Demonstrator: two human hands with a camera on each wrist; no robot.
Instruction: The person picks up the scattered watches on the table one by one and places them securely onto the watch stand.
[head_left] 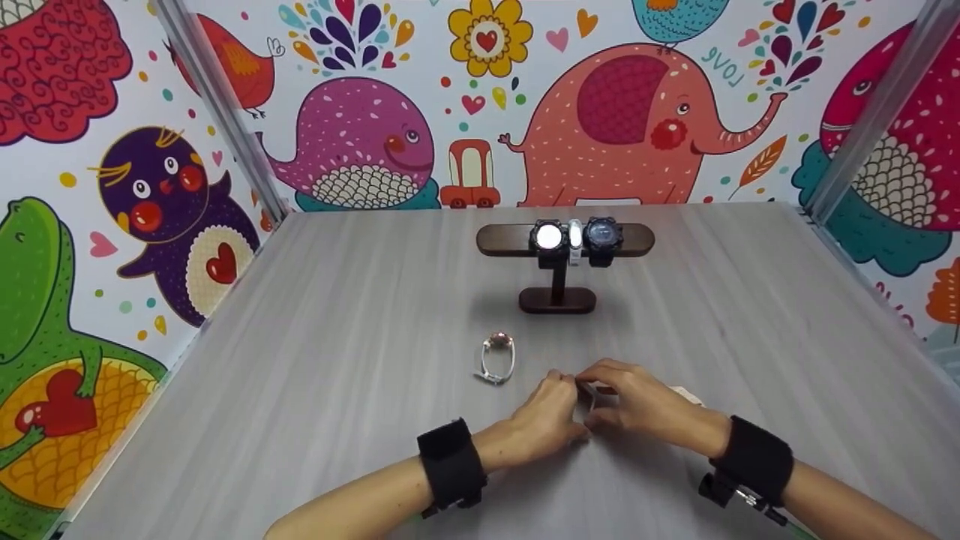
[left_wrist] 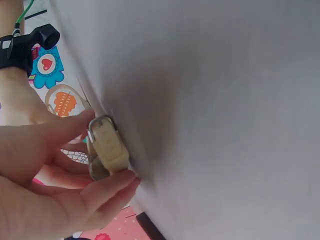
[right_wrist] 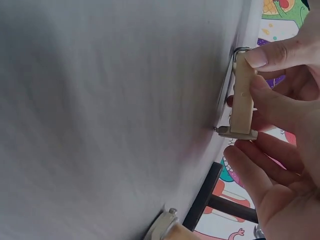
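My two hands meet over the front middle of the table around a wristwatch with a cream strap (right_wrist: pixel 243 97). My left hand (head_left: pixel 541 418) pinches the strap near its metal buckle. From the other side my right hand (head_left: pixel 643 401) grips it between thumb and fingers. Held on edge, the strap forms a loop close over the tabletop, and the fingers cover much of it in the head view. Left of the hands, a second watch with a white strap (head_left: pixel 499 340) stands on its side. Behind my right hand, a cream strap (head_left: pixel 686 394) is partly hidden.
A dark wooden watch stand (head_left: pixel 557 300) is farther back, right of centre. Its crossbar bears a black watch with a bright dial (head_left: pixel 549 237), a slim white band (head_left: pixel 575 241) and another black watch (head_left: pixel 603 236). Cartoon-printed walls (head_left: pixel 480 105) enclose the grey table (head_left: pixel 337 315).
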